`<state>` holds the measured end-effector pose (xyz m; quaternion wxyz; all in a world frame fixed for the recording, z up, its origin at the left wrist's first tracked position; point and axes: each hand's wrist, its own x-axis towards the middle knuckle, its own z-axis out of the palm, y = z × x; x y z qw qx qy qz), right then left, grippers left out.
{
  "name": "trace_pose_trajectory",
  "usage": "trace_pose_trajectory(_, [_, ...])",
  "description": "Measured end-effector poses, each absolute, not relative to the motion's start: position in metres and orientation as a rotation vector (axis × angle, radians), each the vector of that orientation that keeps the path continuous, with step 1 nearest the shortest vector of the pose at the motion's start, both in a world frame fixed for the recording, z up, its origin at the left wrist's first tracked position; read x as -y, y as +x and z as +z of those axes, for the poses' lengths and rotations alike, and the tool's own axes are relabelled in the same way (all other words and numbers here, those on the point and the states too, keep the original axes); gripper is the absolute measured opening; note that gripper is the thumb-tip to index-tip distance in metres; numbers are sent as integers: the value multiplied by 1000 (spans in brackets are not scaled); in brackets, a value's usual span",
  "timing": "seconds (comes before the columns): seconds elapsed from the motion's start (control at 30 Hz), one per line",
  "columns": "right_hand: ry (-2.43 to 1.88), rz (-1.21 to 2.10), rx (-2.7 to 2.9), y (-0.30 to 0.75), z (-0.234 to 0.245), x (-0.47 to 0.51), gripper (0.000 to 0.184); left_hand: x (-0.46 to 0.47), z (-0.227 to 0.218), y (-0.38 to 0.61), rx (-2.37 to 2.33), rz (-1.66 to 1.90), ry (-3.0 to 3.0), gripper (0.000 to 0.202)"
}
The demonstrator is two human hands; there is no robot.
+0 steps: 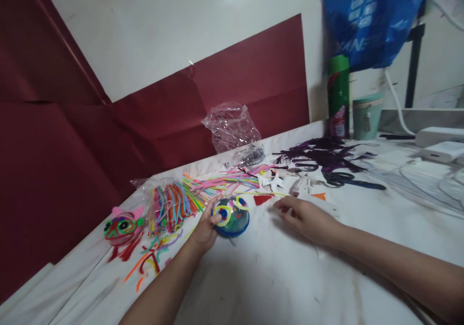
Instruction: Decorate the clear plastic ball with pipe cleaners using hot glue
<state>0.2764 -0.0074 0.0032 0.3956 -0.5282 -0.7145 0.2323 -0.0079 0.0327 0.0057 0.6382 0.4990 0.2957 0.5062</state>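
- Left grip (205, 229): closed on the round blue face (232, 217), which sits on the white desk (275, 276) just in front of me, near the middle. My thumb lies by one yellow-ringed eye; the other fingers are hidden behind the piece.
- Right grip (303, 218): palm down on the desk, apart from the blue face, fingers bent. The fingertips curl under, so I cannot tell whether they pinch anything.
- A red paper scrap (263, 199) lies between the two grips, just beside the right fingertips.
- A bag of coloured pipe cleaners (167, 205) lies just behind the left grip; loose ones spread beyond it.
- A pink-eared cat face (123, 227) lies near the left desk edge, with bent pipe cleaners beside it, their shape unclear.
- Scissors (345, 179) lie partly under dark purple strips (322, 153); the blades are not visible.
- A crumpled clear bag (234, 127) stands against the wall, contents hard to make out.
- A green can (339, 97) and a cup (366, 116) stand at the back; a blue bag (373, 15) above is cut off by the frame.
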Motion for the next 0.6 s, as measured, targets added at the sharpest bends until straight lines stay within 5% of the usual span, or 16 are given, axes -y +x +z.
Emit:
trace_pose_trajectory(0.3, [-1320, 379, 2021, 269, 10, 14, 21, -31, 8, -3, -711, 1170, 1158, 75])
trace_pose_trajectory(0.6, [-693, 16, 2180, 234, 37, -1, 27, -31, 7, -3, -715, 1165, 1178, 69])
